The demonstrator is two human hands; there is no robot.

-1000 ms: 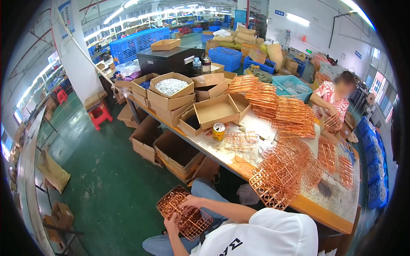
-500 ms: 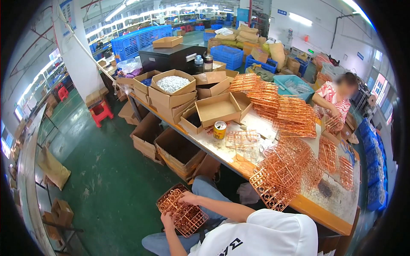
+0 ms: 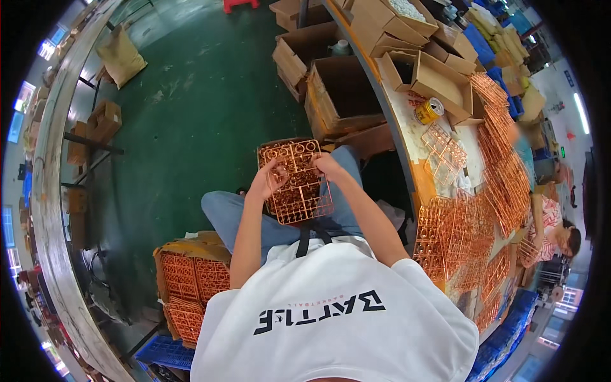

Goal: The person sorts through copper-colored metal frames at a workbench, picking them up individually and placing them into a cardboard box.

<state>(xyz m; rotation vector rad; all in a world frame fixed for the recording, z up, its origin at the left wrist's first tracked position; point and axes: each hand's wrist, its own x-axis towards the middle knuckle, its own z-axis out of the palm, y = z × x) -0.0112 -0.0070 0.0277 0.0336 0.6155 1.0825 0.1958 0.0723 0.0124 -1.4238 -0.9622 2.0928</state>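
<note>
A copper-coloured grid frame of small moulded ring-shaped parts (image 3: 304, 191) is tilted above my lap. My right hand (image 3: 328, 167) pinches its right edge near the top. At its left side, my left hand (image 3: 270, 180) has curled fingers on the rings; the fingertips are partly lost among them. Under the frame, between my knees, a cardboard box (image 3: 260, 155) holds many loose copper-coloured pieces, mostly covered by the frame.
On the table to my right lie heaps of similar frames (image 3: 468, 229), a yellow can (image 3: 429, 111) and shallow cardboard boxes (image 3: 442, 79). A carton of frames (image 3: 194, 274) stands at my left. Large cartons (image 3: 344, 95) sit beneath the table. Another person (image 3: 548, 223) handles frames at far right.
My view has turned downward and toward the right, so the scene is rotated. Both hands stay at the frame; the right hand now pinches its edge instead of reaching across it.
</note>
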